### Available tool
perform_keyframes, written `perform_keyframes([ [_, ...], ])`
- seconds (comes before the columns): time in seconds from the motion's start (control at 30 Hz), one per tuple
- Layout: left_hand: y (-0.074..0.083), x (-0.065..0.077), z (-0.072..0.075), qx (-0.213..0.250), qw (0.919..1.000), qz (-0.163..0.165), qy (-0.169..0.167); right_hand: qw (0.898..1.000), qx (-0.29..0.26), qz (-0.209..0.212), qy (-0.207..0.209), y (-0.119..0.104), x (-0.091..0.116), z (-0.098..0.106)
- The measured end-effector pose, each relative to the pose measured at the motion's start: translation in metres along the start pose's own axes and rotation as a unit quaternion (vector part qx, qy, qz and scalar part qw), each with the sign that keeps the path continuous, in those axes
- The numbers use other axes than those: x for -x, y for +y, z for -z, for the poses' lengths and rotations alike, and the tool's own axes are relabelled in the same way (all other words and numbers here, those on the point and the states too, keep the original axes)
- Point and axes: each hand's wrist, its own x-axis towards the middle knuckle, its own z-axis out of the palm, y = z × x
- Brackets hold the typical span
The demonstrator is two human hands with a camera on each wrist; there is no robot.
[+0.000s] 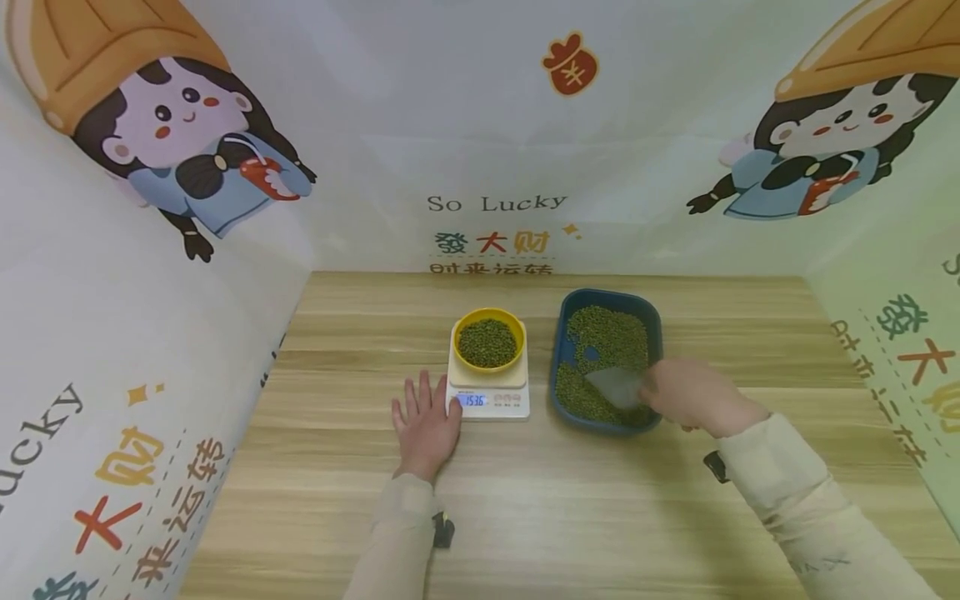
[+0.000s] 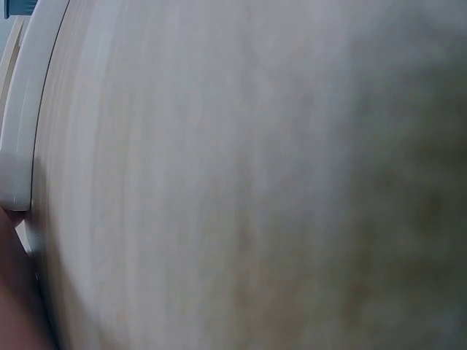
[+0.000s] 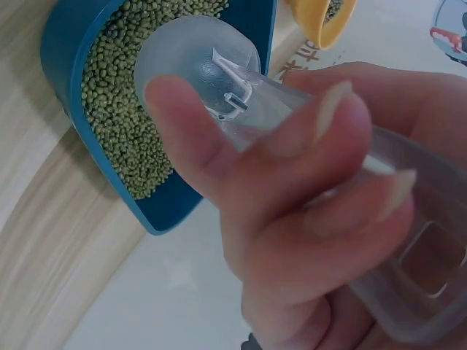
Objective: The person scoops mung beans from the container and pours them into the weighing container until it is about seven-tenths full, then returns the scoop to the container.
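Note:
My right hand (image 1: pixel 686 396) grips the handle of a translucent plastic scoop (image 1: pixel 618 386). In the head view the scoop's bowl overlaps the green mung beans (image 3: pixel 131 124) in a blue rectangular tub (image 1: pixel 560 400). Seen from the right wrist, the fingers curl round the clear handle and the bowl looks free of beans. My left hand (image 1: pixel 427 425) lies palm down on the table with fingers spread, its thumb at the front left corner of a white kitchen scale (image 1: pixel 491 408). On the scale sits a yellow bowl (image 1: pixel 489 370) holding more mung beans. The scale's display is lit with digits.
The wood-grain table (image 1: pixel 525 508) is bounded by a printed white backdrop (image 1: pixel 375 167) at the back and both sides. Scale and tub stand side by side, a narrow gap between them. Blue tub floor shows through the beans in places.

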Motion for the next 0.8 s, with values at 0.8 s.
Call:
perform_keyframes([
  [0.8, -0.002, -0.001, -0.003, 0.006, 0.9999, -0.002, 0.009, 0.997, 0.025, -0.030, 0.059, 0.023, -0.015, -0.023],
])
